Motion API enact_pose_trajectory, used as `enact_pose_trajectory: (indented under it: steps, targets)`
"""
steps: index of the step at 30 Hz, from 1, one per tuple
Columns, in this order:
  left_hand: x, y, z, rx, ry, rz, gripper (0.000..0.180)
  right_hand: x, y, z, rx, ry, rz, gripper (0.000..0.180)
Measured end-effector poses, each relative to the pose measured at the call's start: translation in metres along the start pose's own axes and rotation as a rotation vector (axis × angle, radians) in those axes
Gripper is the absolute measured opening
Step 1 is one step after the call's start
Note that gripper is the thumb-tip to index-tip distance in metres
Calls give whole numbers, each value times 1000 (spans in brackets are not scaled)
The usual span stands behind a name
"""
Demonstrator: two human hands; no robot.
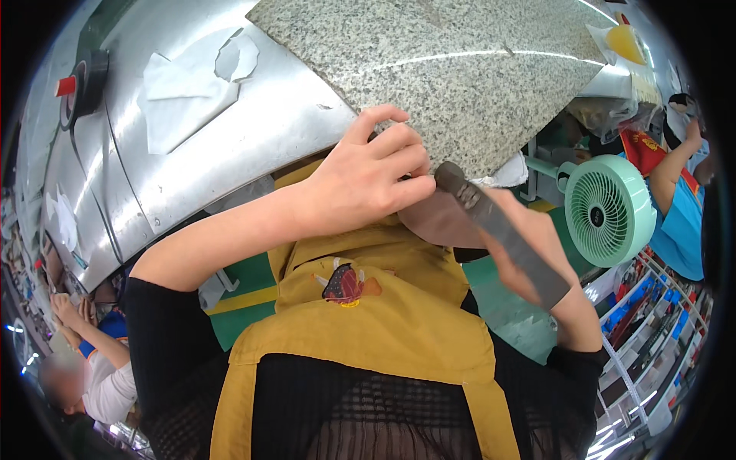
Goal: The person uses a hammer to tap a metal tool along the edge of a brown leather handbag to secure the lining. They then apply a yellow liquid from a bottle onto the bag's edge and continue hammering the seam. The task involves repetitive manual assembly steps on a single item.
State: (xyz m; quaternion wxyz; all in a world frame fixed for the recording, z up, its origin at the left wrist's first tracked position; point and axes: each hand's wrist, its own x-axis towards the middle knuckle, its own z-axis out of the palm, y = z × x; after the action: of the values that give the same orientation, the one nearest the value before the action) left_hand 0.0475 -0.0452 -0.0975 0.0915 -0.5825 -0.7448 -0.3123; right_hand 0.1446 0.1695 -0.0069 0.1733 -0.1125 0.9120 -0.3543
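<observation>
In front of the mustard apron, my left hand (372, 172) is closed, with thumb and forefinger pinched at the upper edge of a flat, pinkish-brown sheet-like piece (443, 220). My right hand (533, 234) is curled at the other side of that piece, its fingers partly hidden. A long dark grey strip (521, 257) with a metallic part near its upper end runs across my right hand toward the wrist. The strip's upper tip comes close to my left fingertips. Both hands are just off the near edge of a speckled stone slab (460, 84).
A metal-topped table (284, 115) bears white paper scraps (188, 96) and a dark roll with a red core (80, 88). A mint-green fan (609, 211) stands close to my right arm. Co-workers sit at the left (100, 376) and far right (678, 207).
</observation>
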Motion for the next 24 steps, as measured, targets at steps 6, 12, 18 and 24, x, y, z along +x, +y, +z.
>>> enact_pose_trajectory:
  steps: [6,12,18,24]
  targets:
    - [5,-4,1,-26,8,17,17,-1,-17,-5,20,82,45,35]
    - [12,10,-7,-72,-101,-218,13,1,1,-1,179,38,110,21]
    - [29,14,-13,-100,-286,-285,12,-21,19,-5,341,169,165,21]
    - [59,24,9,-146,-311,-333,11,-38,15,-16,283,224,224,22]
